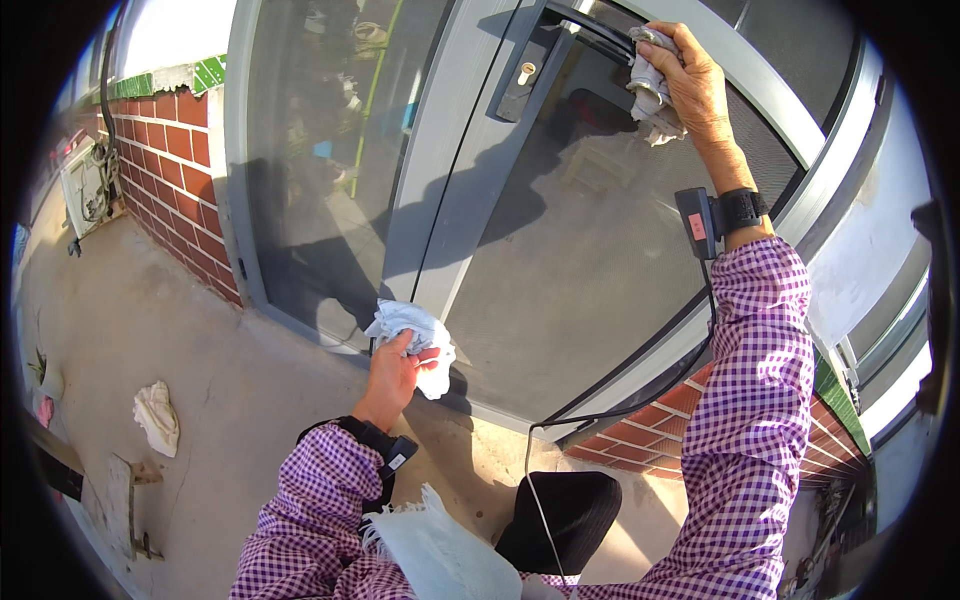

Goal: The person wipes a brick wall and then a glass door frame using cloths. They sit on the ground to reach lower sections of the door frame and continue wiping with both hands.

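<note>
Up at the top right, my right hand (694,86) grips a crumpled grey-white cloth (651,94). This cloth lies against the dark handle (592,28) of a grey metal-framed door (480,172). My left hand (394,375), lower and near the middle, holds a pale blue-white cloth (416,330) in front of the door's lower frame; whether it touches the frame I cannot tell. A lock cylinder (527,72) sits in the plate beside the handle. Fine mesh or glass fills the door panel (555,300), and shadows fall across it.
A cream cloth (157,418) lies on the concrete floor (247,420), near a small wooden stool (124,506). Brick-patterned walls (169,172) flank the door. A black cable (637,409) runs from my right wrist. A pale frayed cloth (450,551) hangs at my front.
</note>
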Demonstrator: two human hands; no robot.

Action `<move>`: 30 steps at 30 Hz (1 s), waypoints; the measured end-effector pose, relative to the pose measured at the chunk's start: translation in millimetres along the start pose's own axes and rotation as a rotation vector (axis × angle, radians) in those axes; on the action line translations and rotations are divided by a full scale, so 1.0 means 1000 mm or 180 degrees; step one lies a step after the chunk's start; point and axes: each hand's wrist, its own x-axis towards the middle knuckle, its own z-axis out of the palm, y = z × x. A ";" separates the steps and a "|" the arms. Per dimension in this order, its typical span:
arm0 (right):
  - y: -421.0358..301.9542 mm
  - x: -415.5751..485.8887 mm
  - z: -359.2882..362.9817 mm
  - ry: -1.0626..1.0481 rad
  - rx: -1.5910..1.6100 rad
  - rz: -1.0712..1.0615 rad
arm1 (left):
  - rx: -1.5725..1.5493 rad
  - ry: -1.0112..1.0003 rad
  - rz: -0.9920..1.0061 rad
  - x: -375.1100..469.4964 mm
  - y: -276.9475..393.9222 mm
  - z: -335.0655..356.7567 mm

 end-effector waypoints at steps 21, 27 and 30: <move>0.020 -0.078 -0.029 0.0550 0.0659 0.1119 | 0.0201 0.0097 -0.0051 -0.008 0.011 0.014; -0.010 -0.066 -0.010 0.0776 0.0405 0.0812 | 0.0223 0.0061 -0.0060 -0.010 0.010 0.014; -0.018 -0.038 -0.011 0.0849 0.0044 0.0227 | 0.0259 0.0054 -0.0052 -0.009 0.009 0.014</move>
